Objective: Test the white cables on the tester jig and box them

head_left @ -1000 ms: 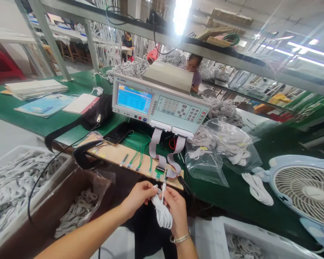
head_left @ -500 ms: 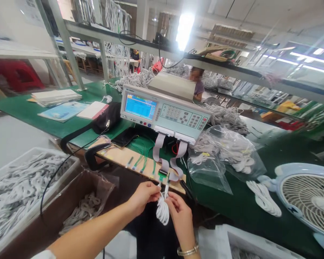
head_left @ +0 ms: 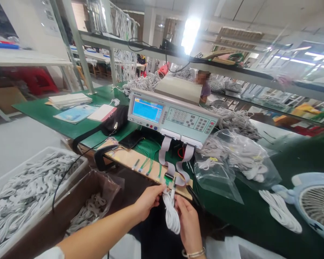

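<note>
A coiled white cable hangs between my two hands in front of the wooden board. My left hand is closed, pinching one end of the cable beside a small green circuit board. The cable's other plug stands upright at the circuit board's right side. My right hand has its bent fingertips against the cable just below that plug. My fingers hide part of both cable ends. Grey ribbon cables run from the circuit board up to a bench tester with a lit blue screen.
On the left stand a white bin and a brown box, both holding cable bundles. Bagged cables, a loose cable coil and a blue fan are on the right. A person is behind the tester.
The view has turned slightly left, so everything sits farther right. My left hand has moved a little closer to the circuit board. The coil hangs longer below my fingers.
</note>
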`<control>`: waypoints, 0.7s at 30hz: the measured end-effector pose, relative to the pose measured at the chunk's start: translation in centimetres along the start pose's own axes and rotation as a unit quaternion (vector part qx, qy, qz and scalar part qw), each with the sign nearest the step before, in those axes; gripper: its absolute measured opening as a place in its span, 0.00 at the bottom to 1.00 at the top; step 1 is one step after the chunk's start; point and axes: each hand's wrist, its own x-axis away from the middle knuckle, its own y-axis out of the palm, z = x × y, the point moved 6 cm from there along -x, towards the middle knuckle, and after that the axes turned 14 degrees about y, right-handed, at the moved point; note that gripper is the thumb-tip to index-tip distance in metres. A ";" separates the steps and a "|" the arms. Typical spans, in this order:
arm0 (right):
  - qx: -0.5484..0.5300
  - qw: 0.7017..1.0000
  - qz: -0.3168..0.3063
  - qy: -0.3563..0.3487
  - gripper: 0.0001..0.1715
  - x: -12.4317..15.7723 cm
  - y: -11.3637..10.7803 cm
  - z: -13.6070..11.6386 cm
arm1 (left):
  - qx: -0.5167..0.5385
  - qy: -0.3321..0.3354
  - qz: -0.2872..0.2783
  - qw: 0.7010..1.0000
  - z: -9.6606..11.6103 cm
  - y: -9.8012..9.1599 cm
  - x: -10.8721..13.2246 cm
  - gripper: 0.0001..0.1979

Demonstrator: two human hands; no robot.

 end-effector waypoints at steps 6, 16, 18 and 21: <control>0.149 0.989 0.006 -0.009 0.18 -1.0 1.2 -1.2 | -0.027 0.042 -0.049 0.998 0.5 1.1 -0.8 0.21; 0.193 0.978 0.017 -0.081 0.23 -1.3 2.4 -1.6 | 0.030 -0.004 -0.068 0.997 0.2 1.5 0.2 0.20; 0.170 0.982 0.025 -0.072 0.24 -0.1 2.8 -1.0 | 0.013 -0.035 -0.060 0.998 -0.5 1.1 1.2 0.19; 0.130 0.983 0.117 -0.062 0.22 0.9 1.9 0.3 | -0.065 -0.069 -0.049 0.994 -1.7 0.1 2.3 0.16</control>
